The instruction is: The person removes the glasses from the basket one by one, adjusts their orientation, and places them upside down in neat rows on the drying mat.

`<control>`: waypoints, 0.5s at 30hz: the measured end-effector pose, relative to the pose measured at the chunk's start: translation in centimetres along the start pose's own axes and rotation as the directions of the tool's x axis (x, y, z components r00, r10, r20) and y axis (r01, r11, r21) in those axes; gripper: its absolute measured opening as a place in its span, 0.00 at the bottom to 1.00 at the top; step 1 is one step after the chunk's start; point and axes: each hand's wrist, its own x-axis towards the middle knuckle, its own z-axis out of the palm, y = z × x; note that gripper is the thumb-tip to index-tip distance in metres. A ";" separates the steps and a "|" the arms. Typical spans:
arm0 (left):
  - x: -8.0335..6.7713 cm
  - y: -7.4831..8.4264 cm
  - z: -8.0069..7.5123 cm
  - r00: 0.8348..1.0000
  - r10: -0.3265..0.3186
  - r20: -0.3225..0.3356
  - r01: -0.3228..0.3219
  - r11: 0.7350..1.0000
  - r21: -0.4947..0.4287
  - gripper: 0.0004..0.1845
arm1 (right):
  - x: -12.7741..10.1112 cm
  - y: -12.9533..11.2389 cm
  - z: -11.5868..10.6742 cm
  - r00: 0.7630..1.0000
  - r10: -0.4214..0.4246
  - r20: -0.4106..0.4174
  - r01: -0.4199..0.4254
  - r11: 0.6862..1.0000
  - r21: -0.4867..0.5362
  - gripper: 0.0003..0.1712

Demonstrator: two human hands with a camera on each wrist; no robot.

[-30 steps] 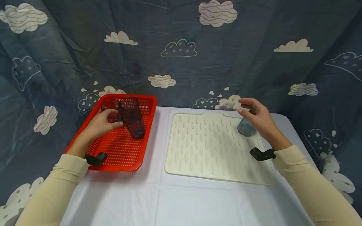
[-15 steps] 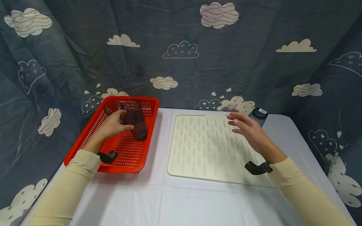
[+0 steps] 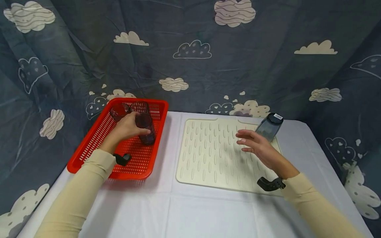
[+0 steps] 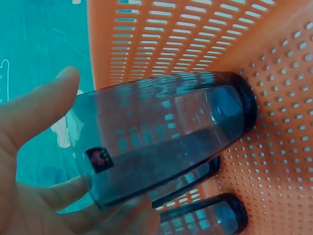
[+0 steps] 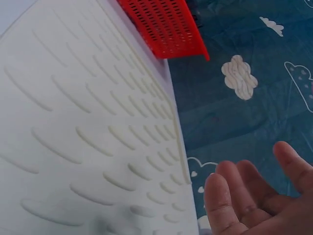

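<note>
Left hand [image 3: 128, 127] gripping upright glass [image 3: 145, 129], mouth up, in basket [image 3: 89, 148]; right hand [image 3: 256, 148] empty, fingers spread over mat [image 3: 208, 158].

A dark tinted glass tumbler [image 3: 145, 129] stands upright in the red perforated basket [image 3: 98, 138], gripped by the left hand [image 3: 128, 127], just beside two more like tumblers [image 3: 128, 109] at the basket's far end.
</note>
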 end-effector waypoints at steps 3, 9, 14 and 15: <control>0.4 0.1 0.2 1.000 0.004 -0.012 -0.003 1.000 0.019 0.48 | 0.0 0.3 0.1 1.000 0.008 0.022 -0.008 1.000 -0.006 0.33; 0.6 0.1 0.3 1.000 0.008 0.008 -0.008 0.998 0.061 0.48 | 0.0 0.9 0.3 0.998 0.025 0.057 -0.023 0.999 -0.041 0.34; 0.7 0.3 0.0 0.998 -0.029 0.059 0.023 0.995 0.101 0.50 | 0.0 1.1 0.5 0.994 0.023 0.103 -0.018 0.999 -0.049 0.35; 0.6 0.3 -0.1 0.997 -0.040 0.065 0.033 0.993 0.109 0.50 | 0.1 1.1 0.5 0.993 0.018 0.115 -0.013 0.999 -0.047 0.35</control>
